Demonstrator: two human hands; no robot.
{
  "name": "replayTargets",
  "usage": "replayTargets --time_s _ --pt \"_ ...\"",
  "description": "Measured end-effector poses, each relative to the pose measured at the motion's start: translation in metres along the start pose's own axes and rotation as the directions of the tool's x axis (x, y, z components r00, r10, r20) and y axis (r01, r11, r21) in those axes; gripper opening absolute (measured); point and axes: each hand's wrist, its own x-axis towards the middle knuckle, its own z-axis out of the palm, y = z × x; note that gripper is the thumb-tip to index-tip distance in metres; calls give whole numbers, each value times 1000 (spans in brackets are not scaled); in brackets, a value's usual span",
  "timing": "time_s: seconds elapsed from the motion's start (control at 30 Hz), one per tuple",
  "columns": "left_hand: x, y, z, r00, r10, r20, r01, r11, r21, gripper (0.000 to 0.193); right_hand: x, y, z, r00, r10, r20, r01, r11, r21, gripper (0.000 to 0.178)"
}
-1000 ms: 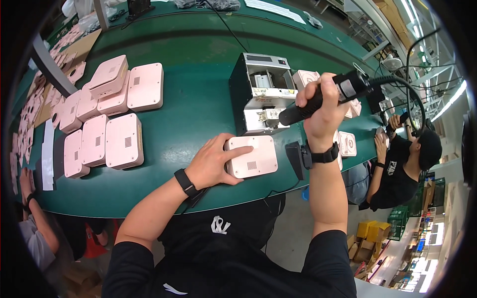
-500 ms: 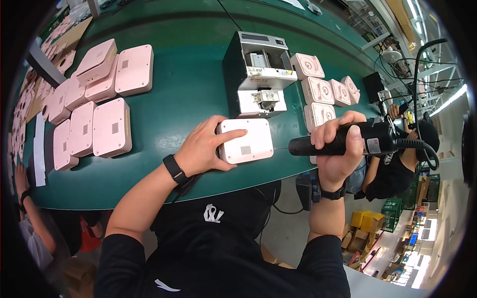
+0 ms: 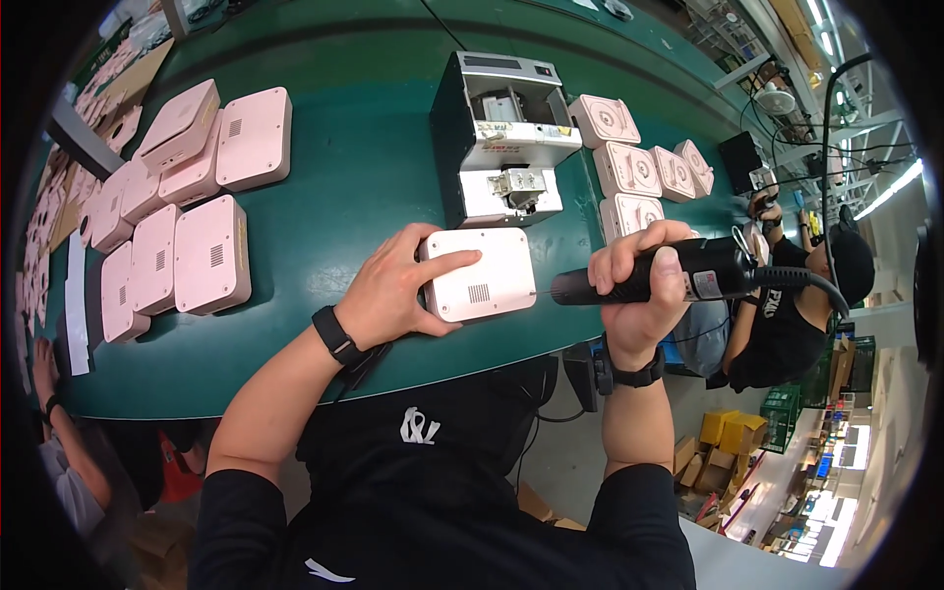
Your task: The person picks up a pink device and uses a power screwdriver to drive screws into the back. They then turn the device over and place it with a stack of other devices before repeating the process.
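A pale pink plastic housing (image 3: 503,267) with rounded corners, a small vent grid and screw holes near its corners lies on the green table. My left hand (image 3: 389,287) grips its left side, with the index finger stretched over the top face and the thumb along the near edge. In my right hand (image 3: 643,277) is a black corded electric screwdriver (image 3: 713,271), held nearly level and pointing left. Its thin bit reaches the housing's near right corner; whether it sits in the screw hole, I cannot tell.
Behind the housing stands a black and silver screw feeder (image 3: 506,138). More pink housings (image 3: 212,254) are grouped and partly stacked at the left. Round-topped pink parts (image 3: 629,169) sit at the right. Co-workers are at both sides, one in a black cap (image 3: 848,258).
My right hand has brought the screwdriver left and slightly down, so its bit has come to the housing's corner. My left hand keeps its hold. The whole view has shifted slightly.
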Motion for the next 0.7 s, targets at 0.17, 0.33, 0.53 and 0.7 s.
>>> replayTargets --time_s 0.17,0.33,0.53,0.7 --pt "1 2 -1 1000 5 3 -5 1000 3 80 11 -8 2 999 46 17 -45 998 -45 27" --pt "0 3 -3 1000 11 3 -11 1000 -4 79 43 -20 20 997 -67 -25 69 993 100 24" --pt "-2 3 -2 1000 12 -6 -12 1000 -5 77 87 0 41 991 -120 -58 116 991 -61 21" --pt "-4 0 -1 1000 6 -6 -6 1000 -25 77 84 -1 40 998 -10 -57 6 998 -69 23"
